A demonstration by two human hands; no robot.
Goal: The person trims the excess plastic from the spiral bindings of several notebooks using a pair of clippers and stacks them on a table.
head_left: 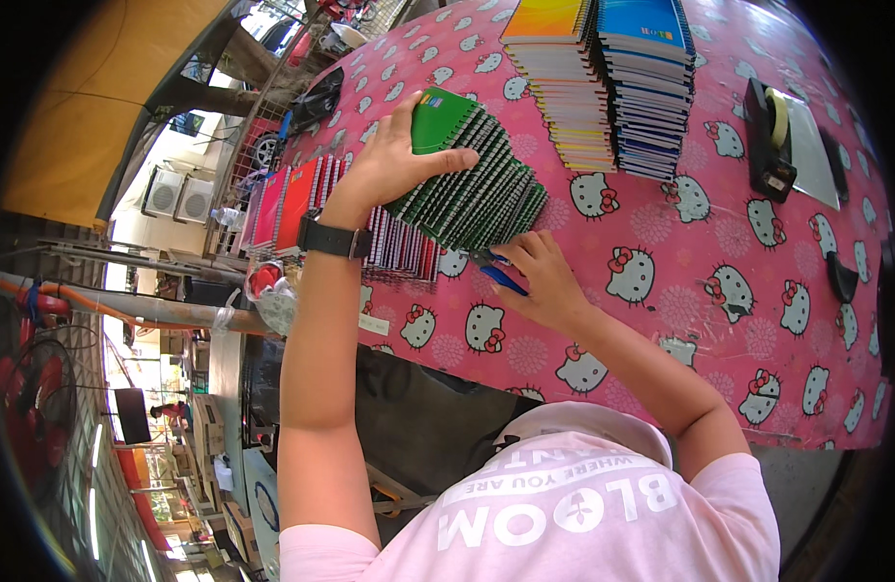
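Note:
A tall stack of green spiral notebooks point(472, 184) stands in front of me, its wire bindings facing me and its layers somewhat fanned. My left hand point(399, 160) grips the upper left of the stack, with the thumb across the front of the top notebook and the fingers over its far side. Close to the foot of the stack, my right hand point(540, 276) is closed around blue-handled pliers point(506, 280). Their dark jaws are at the lowest notebooks' bindings; whether they touch the wire I cannot tell.
Stacks of yellow notebooks point(564, 97) and blue notebooks point(646, 87) stand at the back. Red notebooks point(307, 199) are at the left, partly behind my left arm. A black tape dispenser point(769, 145) sits at the right on the pink patterned tablecloth point(651, 325). A black bag point(317, 102) lies at the far left.

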